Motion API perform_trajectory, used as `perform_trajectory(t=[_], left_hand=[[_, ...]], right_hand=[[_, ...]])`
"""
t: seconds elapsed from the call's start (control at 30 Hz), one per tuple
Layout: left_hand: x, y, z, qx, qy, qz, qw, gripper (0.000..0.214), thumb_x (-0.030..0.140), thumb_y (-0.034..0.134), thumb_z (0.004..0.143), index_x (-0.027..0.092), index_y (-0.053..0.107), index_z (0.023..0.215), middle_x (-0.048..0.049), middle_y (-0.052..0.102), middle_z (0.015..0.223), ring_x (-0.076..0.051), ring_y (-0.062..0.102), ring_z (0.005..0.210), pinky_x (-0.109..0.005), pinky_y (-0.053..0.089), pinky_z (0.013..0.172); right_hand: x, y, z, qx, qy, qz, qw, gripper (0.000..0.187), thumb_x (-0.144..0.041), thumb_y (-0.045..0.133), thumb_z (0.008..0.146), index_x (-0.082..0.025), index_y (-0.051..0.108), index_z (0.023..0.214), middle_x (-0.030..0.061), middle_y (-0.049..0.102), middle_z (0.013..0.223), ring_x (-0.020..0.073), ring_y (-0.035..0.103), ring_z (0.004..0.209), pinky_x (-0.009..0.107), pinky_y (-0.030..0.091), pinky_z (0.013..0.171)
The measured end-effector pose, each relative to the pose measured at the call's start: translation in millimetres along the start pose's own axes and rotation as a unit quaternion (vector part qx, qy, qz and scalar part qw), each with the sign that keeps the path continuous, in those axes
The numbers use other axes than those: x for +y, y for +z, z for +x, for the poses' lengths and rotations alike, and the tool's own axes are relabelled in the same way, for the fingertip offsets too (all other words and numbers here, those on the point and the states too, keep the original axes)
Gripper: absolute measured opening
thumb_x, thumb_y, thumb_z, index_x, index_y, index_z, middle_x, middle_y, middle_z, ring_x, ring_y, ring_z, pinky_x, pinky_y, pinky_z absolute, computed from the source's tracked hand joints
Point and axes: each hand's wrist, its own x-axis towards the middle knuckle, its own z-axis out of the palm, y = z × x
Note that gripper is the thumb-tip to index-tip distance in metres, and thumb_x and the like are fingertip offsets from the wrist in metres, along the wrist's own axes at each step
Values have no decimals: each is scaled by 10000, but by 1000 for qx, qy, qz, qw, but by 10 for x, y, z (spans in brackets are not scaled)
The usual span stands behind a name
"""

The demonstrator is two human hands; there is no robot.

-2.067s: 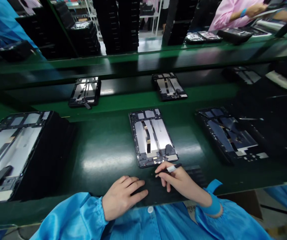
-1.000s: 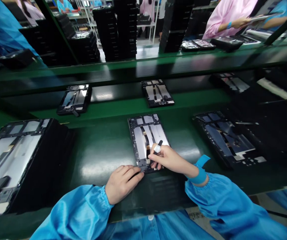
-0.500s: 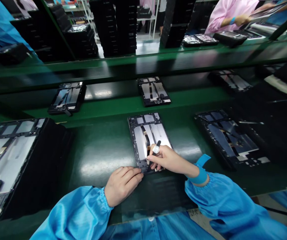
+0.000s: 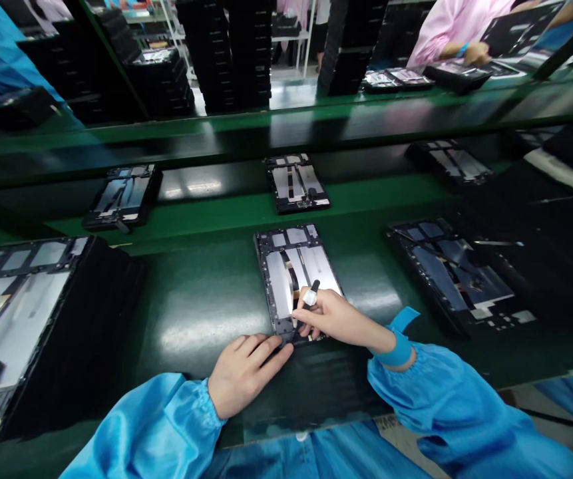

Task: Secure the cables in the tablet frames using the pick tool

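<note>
An open tablet housing (image 4: 279,283) lies flat on the green conveyor belt (image 4: 201,313) in front of me, with silver panels and a ribbon cable down its middle. My right hand (image 4: 336,318) is over its lower right part, pinching a black pen-like tool (image 4: 312,293) with a white band. The tool's tip is hidden behind my fingers, low on the housing. My left hand (image 4: 249,376) lies with its fingertips on the housing's lower edge and holds nothing that I can see.
More open tablet housings sit on the belt to my left (image 4: 21,319), to my right (image 4: 450,276) and farther ahead (image 4: 296,183). Beyond a second green rail (image 4: 276,130) stand tall stacks of black trays (image 4: 223,56). A co-worker in a pink sleeve (image 4: 458,33) handles a tablet there.
My right hand has come from the housing's lower edge onto it, tool in hand. My left fingers have reached the lower edge. The farther housings have shifted left in the picture.
</note>
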Motion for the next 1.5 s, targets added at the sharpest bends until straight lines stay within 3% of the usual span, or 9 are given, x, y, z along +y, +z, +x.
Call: perform_trajectory(t=[0.17, 0.33, 0.47, 0.87, 1.33, 1.5], left_hand=[[28, -24, 41, -6, -13, 4, 1000, 346, 115, 310, 1018, 142, 596, 1211, -92, 660, 1096, -207, 583, 929, -323, 482, 727], [8, 17, 32, -6, -20, -27, 999, 323, 125, 339, 1017, 155, 591, 1217, -92, 646, 1099, -201, 578, 938, -322, 480, 742], [-1, 41, 10, 8, -25, -40, 999, 298, 127, 377, 1010, 160, 589, 1217, -95, 638, 1102, -197, 579, 961, -318, 480, 759], [7, 89, 8, 37, -23, -32, 999, 255, 126, 445, 986, 157, 610, 1178, -106, 641, 1135, -201, 592, 1023, -310, 482, 799], [9, 110, -7, 28, -29, -32, 999, 257, 128, 446, 985, 168, 607, 1181, -102, 638, 1141, -203, 593, 1023, -316, 495, 789], [18, 115, -13, 25, -33, -32, 999, 262, 137, 436, 990, 178, 604, 1187, -100, 643, 1137, -196, 597, 1016, -316, 498, 785]], right_hand=[[67, -94, -104, 65, -34, -7, 997, 191, -364, 611, 865, -201, 539, 797, 1, 660, 652, 188, 709, 649, 237, 542, 508], [179, -173, -286, 110, -86, -98, 985, 176, -328, 562, 912, -199, 598, 797, 7, 638, 701, 176, 659, 670, 259, 497, 564], [181, -152, -322, 113, -100, -124, 981, 151, -299, 580, 898, -195, 619, 795, 8, 643, 713, 166, 634, 650, 262, 470, 570], [218, -124, -256, 98, -54, 12, 994, 150, -310, 597, 875, -201, 565, 778, 6, 673, 638, 186, 704, 634, 253, 512, 532], [225, -137, -305, 110, -89, -81, 987, 135, -298, 599, 890, -202, 606, 794, -3, 636, 677, 169, 657, 642, 255, 501, 557], [238, -119, -291, 104, -85, 1, 991, 156, -321, 603, 883, -201, 587, 785, -8, 654, 646, 172, 683, 628, 254, 519, 548]])
